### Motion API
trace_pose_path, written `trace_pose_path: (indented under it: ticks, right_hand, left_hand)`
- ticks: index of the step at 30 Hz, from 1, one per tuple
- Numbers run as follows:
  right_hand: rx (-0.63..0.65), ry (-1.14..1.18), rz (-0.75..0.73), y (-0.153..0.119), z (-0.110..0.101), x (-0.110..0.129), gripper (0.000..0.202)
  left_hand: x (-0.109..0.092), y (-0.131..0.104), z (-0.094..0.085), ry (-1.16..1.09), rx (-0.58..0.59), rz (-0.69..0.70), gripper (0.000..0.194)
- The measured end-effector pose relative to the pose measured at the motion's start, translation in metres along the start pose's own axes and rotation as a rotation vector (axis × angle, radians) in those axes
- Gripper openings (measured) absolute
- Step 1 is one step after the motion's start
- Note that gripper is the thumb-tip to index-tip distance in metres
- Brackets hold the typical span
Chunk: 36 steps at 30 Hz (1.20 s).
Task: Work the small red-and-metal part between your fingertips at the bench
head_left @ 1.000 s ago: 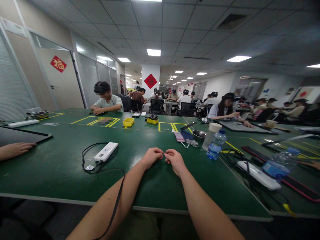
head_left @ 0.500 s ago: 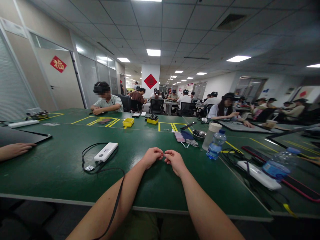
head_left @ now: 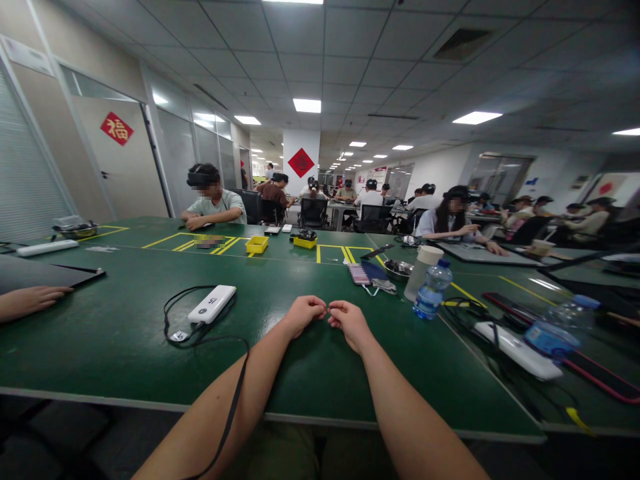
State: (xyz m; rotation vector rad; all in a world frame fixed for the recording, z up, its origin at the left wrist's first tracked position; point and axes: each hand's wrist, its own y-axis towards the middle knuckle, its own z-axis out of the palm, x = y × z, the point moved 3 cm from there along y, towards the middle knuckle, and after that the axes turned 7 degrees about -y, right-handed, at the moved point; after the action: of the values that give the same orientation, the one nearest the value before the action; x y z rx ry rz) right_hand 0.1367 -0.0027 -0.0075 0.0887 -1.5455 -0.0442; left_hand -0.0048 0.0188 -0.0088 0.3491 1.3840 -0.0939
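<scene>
Above the green table (head_left: 150, 363), my left hand (head_left: 306, 315) and my right hand (head_left: 350, 322) face each other, fingertips almost meeting. Both have thumb and fingers pinched together. Anything between the fingertips is too small or too hidden to name. A white power bank (head_left: 213, 304) marked 15 lies left of my left hand, its black cable (head_left: 239, 383) running over my left forearm. To the right of my right hand stand a water bottle with a blue cap (head_left: 431, 293) and a pale cup (head_left: 421, 270).
Yellow trays (head_left: 257, 245) stand farther back, near yellow tape marks. A metal bowl (head_left: 399, 268) and a folded cloth (head_left: 384, 285) lie beyond the bottle. At right are another white power bank (head_left: 520, 350) and a second bottle (head_left: 557, 333). Another person's hand (head_left: 33, 302) rests at left.
My hands stay in almost the same place, fingertips still close together. At the far right, a dark panel and a co-worker's arm have shifted slightly.
</scene>
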Motion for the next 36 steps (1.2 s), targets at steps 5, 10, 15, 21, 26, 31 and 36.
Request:
trace_pose_path:
  ticks: [5,10,15,21,26,31,36]
  right_hand:
    - [0.006,0.037,0.041,0.0003,-0.0002,-0.0012,0.019]
    - [0.007,0.021,0.014,0.0019,-0.0013,-0.0031,0.020]
    - [-0.031,-0.083,-0.058,0.0035,-0.0025,-0.0041,0.021]
    - [-0.031,-0.125,-0.089,0.0027,-0.0025,-0.0032,0.025]
    - [-0.031,-0.093,-0.083,0.0003,-0.0014,-0.0002,0.026]
    - [-0.040,-0.075,-0.070,0.0009,-0.0020,0.0009,0.022]
    - [-0.038,-0.064,-0.041,0.0011,-0.0028,-0.0001,0.023]
  left_hand:
    - [-0.0005,-0.0008,0.0012,-0.068,-0.009,-0.063,0.011]
    - [0.0003,-0.0009,0.0003,-0.066,0.002,-0.061,0.014]
    - [0.0001,-0.0007,-0.0026,0.027,-0.007,0.014,0.016]
    - [0.0006,-0.0001,-0.0022,0.062,-0.005,0.030,0.014]
    - [0.0022,0.0014,-0.0018,0.047,0.004,0.035,0.015]
    - [0.0022,0.0011,-0.0025,0.053,0.007,0.035,0.011]
    - [0.0019,0.0003,-0.0020,0.010,0.004,0.019,0.010]
